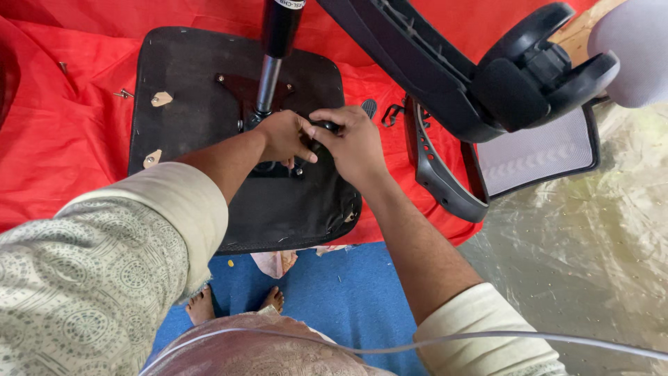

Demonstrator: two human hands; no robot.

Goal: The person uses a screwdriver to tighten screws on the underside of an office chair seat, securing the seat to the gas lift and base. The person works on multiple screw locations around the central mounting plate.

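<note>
An upturned black office-chair seat [188, 76] lies on a red cloth, its underside facing up. A gas-lift column [270, 63], black above and silver below, rises from the mechanism plate [240, 89] at its middle. My left hand [282, 136] grips the mechanism beside the column's foot. My right hand [353, 143] is closed on a black knob or lever [324, 126] of that mechanism, touching my left. What lies under both hands is hidden.
The chair's black star base [417, 63] with a twin caster [539, 66] juts overhead at the upper right. A mesh backrest [536, 157] lies to the right. Loose screws [124, 93] sit on the red cloth [56, 125]. Blue mat and my bare feet [203, 305] are below.
</note>
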